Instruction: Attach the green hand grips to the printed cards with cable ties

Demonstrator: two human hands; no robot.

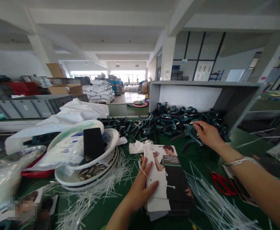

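My left hand [143, 183] lies with fingers apart on the left side of a stack of printed cards [175, 188]. A thin white cable tie [165, 185] crosses the top card and runs by my fingers. At the front of a heap of dark teal hand grip strengtheners [168, 119], my right hand [207, 134] has its fingers closed on one hand grip strengthener [191, 132]. Its black handles point down and to the left. Crumpled white material [138, 147] lies just behind the cards.
Loose cable ties [216, 199] spread to both sides of the cards. Red-handled scissors [223, 183] lie under my right forearm. To the left, white bowls [70, 182] hold metal parts, plastic bags and a black phone [93, 143]. A grey open-fronted box [240, 105] stands around the heap.
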